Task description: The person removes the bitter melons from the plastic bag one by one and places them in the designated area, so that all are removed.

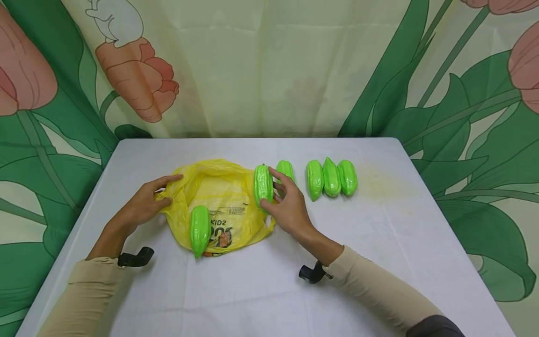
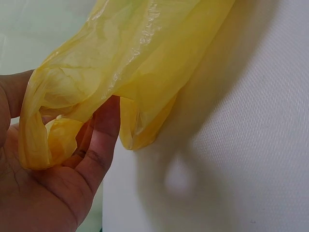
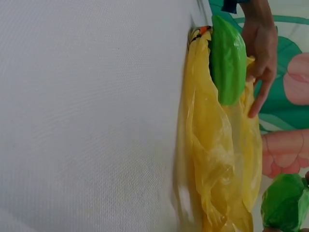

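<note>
A yellow plastic bag (image 1: 229,234) with dark print lies spread on the table, its mouth gaping. My left hand (image 1: 143,203) holds the bag's left edge, and the left wrist view shows a handle loop (image 2: 36,130) across those fingers. Over the bag's right side, my right hand (image 1: 290,208) pinches a shiny green ridged gourd (image 1: 263,183) between thumb and fingers. That gourd (image 3: 284,203) also shows at the right wrist view's lower corner. Another green gourd (image 1: 200,229) lies on the bag's front left part, its tip at the bag's front edge.
Behind the right hand, a green gourd (image 1: 285,169) is partly hidden. Farther right, three more gourds (image 1: 331,177) stand side by side on the white-covered table (image 1: 252,299). A printed curtain (image 1: 269,70) hangs behind the table's far edge.
</note>
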`<control>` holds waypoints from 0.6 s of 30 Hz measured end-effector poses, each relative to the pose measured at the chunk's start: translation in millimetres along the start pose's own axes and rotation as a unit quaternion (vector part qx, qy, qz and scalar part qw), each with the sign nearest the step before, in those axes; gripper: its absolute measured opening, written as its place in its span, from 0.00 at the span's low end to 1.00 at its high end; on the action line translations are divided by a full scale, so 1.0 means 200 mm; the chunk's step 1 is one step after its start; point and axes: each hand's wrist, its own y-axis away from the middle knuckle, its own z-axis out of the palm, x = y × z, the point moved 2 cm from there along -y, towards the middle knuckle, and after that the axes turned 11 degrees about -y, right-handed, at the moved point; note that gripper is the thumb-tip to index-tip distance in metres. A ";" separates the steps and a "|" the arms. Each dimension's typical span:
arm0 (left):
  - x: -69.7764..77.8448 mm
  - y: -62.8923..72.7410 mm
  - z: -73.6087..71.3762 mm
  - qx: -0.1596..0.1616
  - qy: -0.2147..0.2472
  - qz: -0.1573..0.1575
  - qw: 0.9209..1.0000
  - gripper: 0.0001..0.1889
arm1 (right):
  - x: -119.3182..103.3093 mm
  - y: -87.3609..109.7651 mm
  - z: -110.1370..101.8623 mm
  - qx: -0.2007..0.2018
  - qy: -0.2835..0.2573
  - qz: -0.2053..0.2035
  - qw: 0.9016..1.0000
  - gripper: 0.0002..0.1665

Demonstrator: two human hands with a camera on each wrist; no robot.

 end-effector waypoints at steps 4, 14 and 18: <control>0.00 0.00 0.00 0.001 -0.007 -0.002 1.000 0.36 | -0.01 -0.01 -0.04 0.014 -0.004 0.000 1.000 0.48; 0.00 0.00 0.00 0.002 -0.011 0.002 1.000 0.36 | -0.04 -0.02 -0.16 0.062 -0.014 0.001 0.998 0.48; 0.00 0.00 0.00 0.002 -0.001 -0.004 1.000 0.36 | -0.05 -0.03 -0.21 0.080 -0.020 0.000 0.997 0.47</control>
